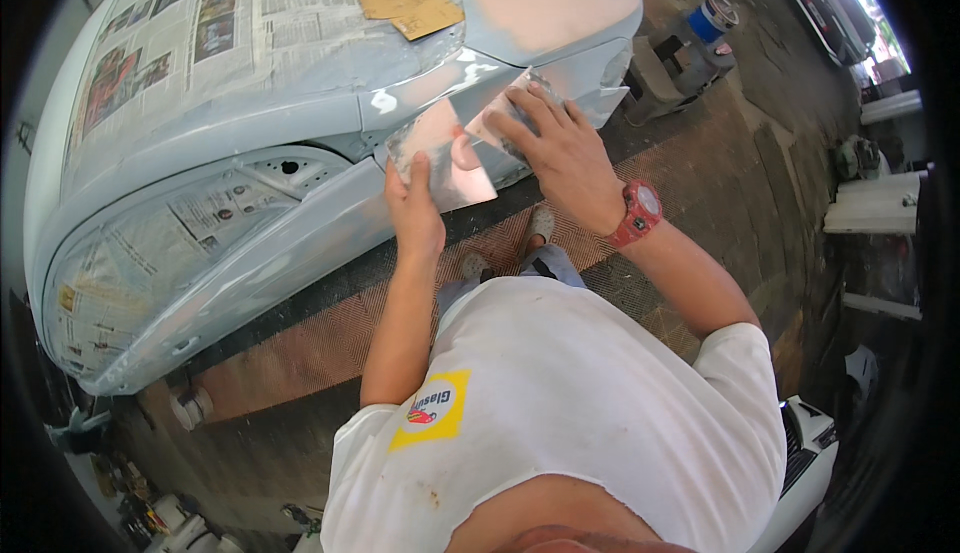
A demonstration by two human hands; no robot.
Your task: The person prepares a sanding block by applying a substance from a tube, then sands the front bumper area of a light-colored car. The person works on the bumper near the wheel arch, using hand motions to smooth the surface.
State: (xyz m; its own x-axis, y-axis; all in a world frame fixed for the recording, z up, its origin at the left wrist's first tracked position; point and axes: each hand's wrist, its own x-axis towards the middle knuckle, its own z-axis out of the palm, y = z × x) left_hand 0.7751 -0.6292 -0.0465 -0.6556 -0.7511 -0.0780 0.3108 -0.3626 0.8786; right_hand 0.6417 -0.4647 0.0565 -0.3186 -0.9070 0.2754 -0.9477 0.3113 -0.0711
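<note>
My left hand (pixel 418 215) grips a thin, roughly square filler spreader (pixel 432 138), thumb on its face. Pinkish paste and grey smears mark that spreader. A second, similar spreader (pixel 487 125) is in my right hand (pixel 572 165), whose fingers lie across its upper face. The two spreaders are close together at their inner edges; whether they touch, I cannot tell. Both hands are held in front of a grey-primed car body (pixel 310 208). On its upper panel is a broad pink filler patch (pixel 545 5), with smaller smoothed patches along the side below.
Newspaper (pixel 290 28) masks the car's glass, with tan paper sheets (pixel 415 8) lying on top. Right of the car, a blue-banded can (pixel 712 18) stands on a grey-brown stool (pixel 675 78). Patterned matting (pixel 300 363) covers the floor around my feet. White panels (pixel 875 203) stand far right.
</note>
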